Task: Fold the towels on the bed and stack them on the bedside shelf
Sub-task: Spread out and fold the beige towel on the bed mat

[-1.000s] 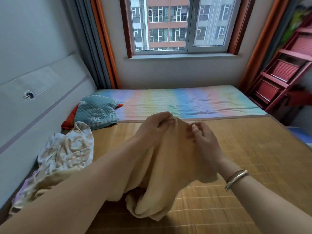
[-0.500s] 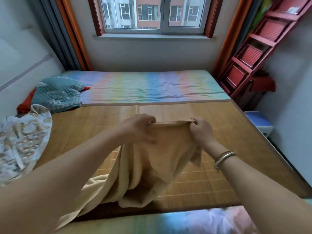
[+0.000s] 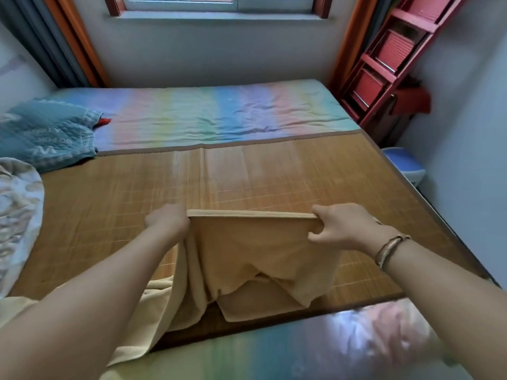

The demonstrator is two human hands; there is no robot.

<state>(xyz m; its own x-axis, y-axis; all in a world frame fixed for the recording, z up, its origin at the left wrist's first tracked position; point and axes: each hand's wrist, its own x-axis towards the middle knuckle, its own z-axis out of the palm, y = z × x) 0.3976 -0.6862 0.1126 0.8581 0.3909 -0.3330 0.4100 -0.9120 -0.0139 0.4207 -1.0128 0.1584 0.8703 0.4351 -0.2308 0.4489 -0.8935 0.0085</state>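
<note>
The person is stretching a pale yellow terry towel (image 3: 263,250) taut above the woven bamboo mat (image 3: 274,176) that covers the near part of the bed. The left hand (image 3: 168,222) and right hand (image 3: 341,224) are held apart, each pinching one end of the towel's top edge, while the rest hangs down and bunches on the mat's near edge. This looks like the opening of the first fold. The next move probably calls for laying the towel flat on the mat or bringing the two corners together evenly. Beyond the mat lies a rainbow-striped sheet (image 3: 219,116). A teal quilted pillow (image 3: 46,133) sits at the mat's far left. A red slanted wooden shelf (image 3: 384,67) stands to the right of the mat, well apart from the towel.
</note>
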